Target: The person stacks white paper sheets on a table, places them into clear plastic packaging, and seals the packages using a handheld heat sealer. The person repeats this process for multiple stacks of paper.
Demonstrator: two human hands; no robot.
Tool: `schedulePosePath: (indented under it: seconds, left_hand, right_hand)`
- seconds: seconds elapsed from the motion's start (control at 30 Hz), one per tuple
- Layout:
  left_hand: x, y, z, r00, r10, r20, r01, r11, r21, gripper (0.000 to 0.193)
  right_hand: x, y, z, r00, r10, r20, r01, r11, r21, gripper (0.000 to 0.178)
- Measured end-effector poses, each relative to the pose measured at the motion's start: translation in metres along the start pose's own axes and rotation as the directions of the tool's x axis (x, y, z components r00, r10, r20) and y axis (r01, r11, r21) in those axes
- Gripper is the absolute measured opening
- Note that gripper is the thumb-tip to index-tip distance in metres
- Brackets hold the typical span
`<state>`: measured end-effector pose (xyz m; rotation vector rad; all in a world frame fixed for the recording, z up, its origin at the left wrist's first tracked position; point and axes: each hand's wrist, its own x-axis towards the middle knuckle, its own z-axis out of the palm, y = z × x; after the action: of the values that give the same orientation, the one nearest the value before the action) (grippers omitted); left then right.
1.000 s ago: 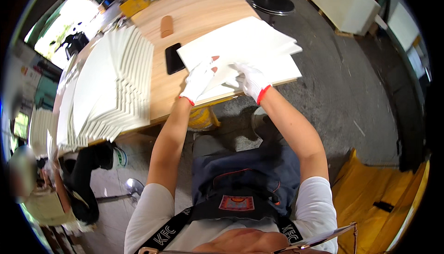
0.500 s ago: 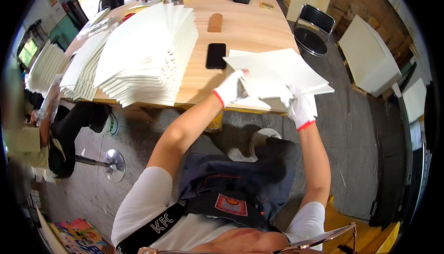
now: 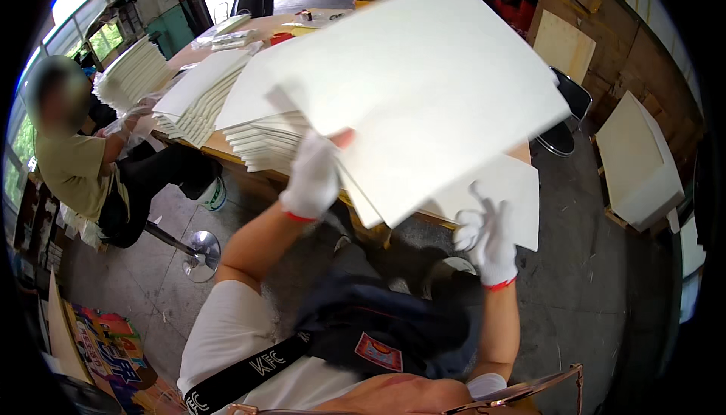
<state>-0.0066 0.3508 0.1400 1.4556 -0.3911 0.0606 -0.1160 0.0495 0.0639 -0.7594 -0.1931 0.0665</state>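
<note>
We find the white sheets (image 3: 431, 90) held up over the worktop (image 3: 218, 140), tilted, in the person's left hand (image 3: 312, 175). We judge them light for their breadth and fairly stiff, since they reach well beyond the grip with no marked sag. Their smooth faces may slide on one another, and we would expect corners and edges to dent readily. We consider the near left edge a workable hold; given the overhang, a second hold on the opposite edge would steady them.

As to appearance, the sheets are plain white, flat, thin and straight-edged. A second edge shows along the lower left side, so we count at least two.

The left fingers pinch that edge, a bare thumb tip lying on the upper face. The right hand (image 3: 490, 245) holds nothing, its fingers loosely spread and partly bent, beside another white sheet (image 3: 518, 196) that overhangs the worktop. Blur affects this hand, and we cannot fairly tell whether it touches that sheet. A fanned white stack (image 3: 261, 147) lies to the left.
</note>
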Motion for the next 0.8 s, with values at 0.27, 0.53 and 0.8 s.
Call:
schedulePosePath:
  seconds: [0.27,0.53,0.8]
  left_hand:
    - [0.064,0.032,-0.066,0.925,0.210,-0.317,-0.329,0.860,-0.389,0.037]
    - [0.093,-0.023,-0.124,0.934,-0.206,-0.294,-0.007,0.808,-0.589,0.043]
    - [0.090,-0.033,-0.126,0.919,-0.141,-0.369,-0.077,0.852,-0.518,0.040]
  right_hand:
    - [-0.030,0.077,-0.015,0.940,0.333,-0.077,-0.329,0.942,0.062,0.054]
    - [-0.084,0.089,-0.052,0.919,0.350,-0.181,-0.318,0.930,0.185,0.053]
    - [-0.113,0.095,-0.066,0.897,0.361,-0.254,-0.309,0.924,0.225,0.052]
